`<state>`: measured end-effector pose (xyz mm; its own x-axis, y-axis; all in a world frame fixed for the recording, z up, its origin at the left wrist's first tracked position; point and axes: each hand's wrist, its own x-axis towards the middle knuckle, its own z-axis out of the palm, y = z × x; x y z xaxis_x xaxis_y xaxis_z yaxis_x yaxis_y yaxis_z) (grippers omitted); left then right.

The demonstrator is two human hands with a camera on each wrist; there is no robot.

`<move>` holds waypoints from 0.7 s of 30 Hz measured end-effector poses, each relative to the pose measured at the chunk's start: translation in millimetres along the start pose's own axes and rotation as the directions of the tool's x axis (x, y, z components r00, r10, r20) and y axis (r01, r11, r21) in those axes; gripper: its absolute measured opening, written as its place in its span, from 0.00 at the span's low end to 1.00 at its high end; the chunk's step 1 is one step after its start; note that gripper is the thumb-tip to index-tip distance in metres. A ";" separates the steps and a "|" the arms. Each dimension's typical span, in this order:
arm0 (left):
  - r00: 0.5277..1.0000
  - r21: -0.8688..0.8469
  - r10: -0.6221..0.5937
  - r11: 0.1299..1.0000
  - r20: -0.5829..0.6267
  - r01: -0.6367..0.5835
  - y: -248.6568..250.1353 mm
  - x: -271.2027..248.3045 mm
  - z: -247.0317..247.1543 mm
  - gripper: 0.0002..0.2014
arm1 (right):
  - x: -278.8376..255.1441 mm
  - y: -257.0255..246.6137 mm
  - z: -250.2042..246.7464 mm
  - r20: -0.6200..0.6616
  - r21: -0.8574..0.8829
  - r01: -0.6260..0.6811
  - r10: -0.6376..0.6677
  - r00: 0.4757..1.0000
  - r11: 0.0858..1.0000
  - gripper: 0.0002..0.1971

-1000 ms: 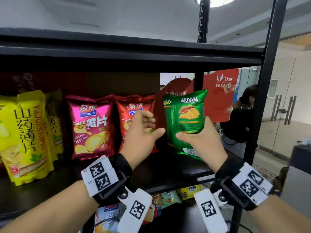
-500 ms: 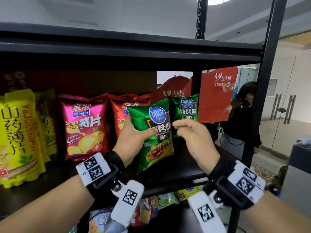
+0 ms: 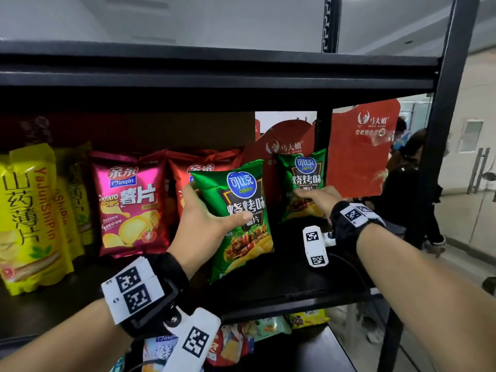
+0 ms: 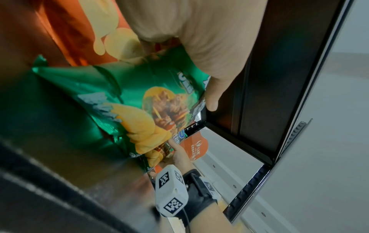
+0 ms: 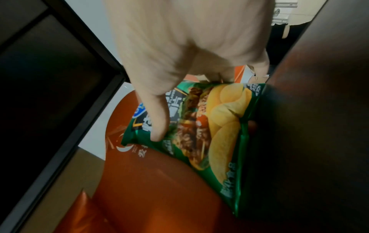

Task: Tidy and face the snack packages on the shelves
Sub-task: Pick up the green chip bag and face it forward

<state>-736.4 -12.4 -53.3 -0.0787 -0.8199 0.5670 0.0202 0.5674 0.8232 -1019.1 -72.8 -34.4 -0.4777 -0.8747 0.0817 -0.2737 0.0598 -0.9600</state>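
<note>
A green Copico chip bag (image 3: 249, 242) stands front-facing and tilted on the black shelf board (image 3: 295, 277). My left hand (image 3: 214, 208) grips its left edge, thumb across the front; the left wrist view shows this bag (image 4: 127, 100) under the left hand (image 4: 199, 55). A second green bag (image 3: 306, 178) stands further back to the right. My right hand (image 3: 316, 196) lies on its front. In the right wrist view the thumb presses the front of that bag (image 5: 219, 126) and the fingers of the right hand (image 5: 187, 104) curl over its far edge.
Left of the green bags stand a red bag (image 3: 188, 178), a pink Qinqin bag (image 3: 131, 202) and yellow bags (image 3: 26, 210). A red sign (image 3: 359, 146) hangs behind the shelf, with a person (image 3: 402, 189) beyond. The upright post (image 3: 440, 130) bounds the right side. More packages (image 3: 236, 342) lie on the shelf below.
The green bag was turned from back-facing to front-facing and passed into my left hand. My right hand let go of it and moved right and back onto the second green bag.
</note>
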 end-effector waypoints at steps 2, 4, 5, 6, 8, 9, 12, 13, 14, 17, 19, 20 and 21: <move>0.998 0.061 0.033 0.998 -0.056 -0.029 3.0 -2.3 -0.2 0.47 | 8.3 5.4 1.2 -0.004 -0.022 0.017 -0.017 1.000 1.000 0.49; 0.992 0.142 0.063 0.989 -0.106 -0.047 5.8 -2.7 -2.0 0.50 | 12.0 7.7 2.5 -0.010 -0.031 0.028 -0.028 1.000 0.999 0.52; 0.990 0.180 0.070 0.982 -0.122 -0.048 6.5 -2.7 -3.4 0.52 | 13.2 8.4 3.3 -0.006 -0.039 0.022 -0.022 1.000 0.999 0.51; 0.989 0.206 0.074 0.977 -0.129 -0.046 7.1 -2.8 -4.2 0.54 | 13.9 8.9 4.5 0.002 -0.050 0.021 -0.021 1.000 0.999 0.45; 0.988 0.227 0.078 0.973 -0.133 -0.046 8.5 -3.4 -5.2 0.55 | 14.6 9.5 7.0 0.021 -0.050 0.035 -0.034 0.999 0.998 0.26; 0.988 0.232 0.077 0.972 -0.135 -0.044 8.7 -4.0 -4.7 0.56 | 14.3 10.1 7.5 0.026 -0.036 0.044 -0.043 0.999 0.998 0.20; 0.984 0.249 0.076 0.968 -0.159 -0.034 9.3 -6.7 -2.6 0.58 | 9.4 11.0 7.5 0.034 -0.016 0.057 -0.057 0.998 0.998 0.18; 0.983 0.251 0.074 0.967 -0.168 -0.030 9.6 -8.1 -2.0 0.59 | 7.1 11.0 7.2 0.030 -0.023 0.064 -0.063 0.998 0.998 0.18; 0.982 0.254 0.076 0.967 -0.176 -0.030 10.0 -9.6 -1.5 0.59 | 4.2 10.5 6.8 0.015 -0.035 0.074 -0.074 0.997 0.997 0.19; 0.976 0.256 0.092 0.966 -0.198 -0.039 13.4 -14.3 -1.3 0.60 | -14.5 1.7 2.3 -0.111 -0.075 0.155 -0.162 0.980 0.985 0.26; 0.972 0.275 0.097 0.961 -0.215 -0.035 15.2 -17.7 -2.7 0.60 | -32.1 -7.4 -4.5 -0.198 -0.122 0.195 -0.217 0.956 0.973 0.28; 0.969 0.305 0.105 0.952 -0.223 -0.033 16.4 -19.5 -3.8 0.61 | -41.5 -10.8 -8.0 -0.230 -0.129 0.220 -0.244 0.942 0.967 0.32; 0.967 0.339 0.116 0.940 -0.225 -0.034 18.5 -21.6 -3.9 0.61 | -50.8 -12.5 -12.8 -0.264 -0.116 0.256 -0.278 0.924 0.960 0.37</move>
<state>-730.4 15.6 -50.2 0.1507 -0.7447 0.6501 -0.3160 0.5868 0.7455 -1002.0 -22.9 -23.1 -0.5851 -0.6977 0.4133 -0.4820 -0.1106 -0.8692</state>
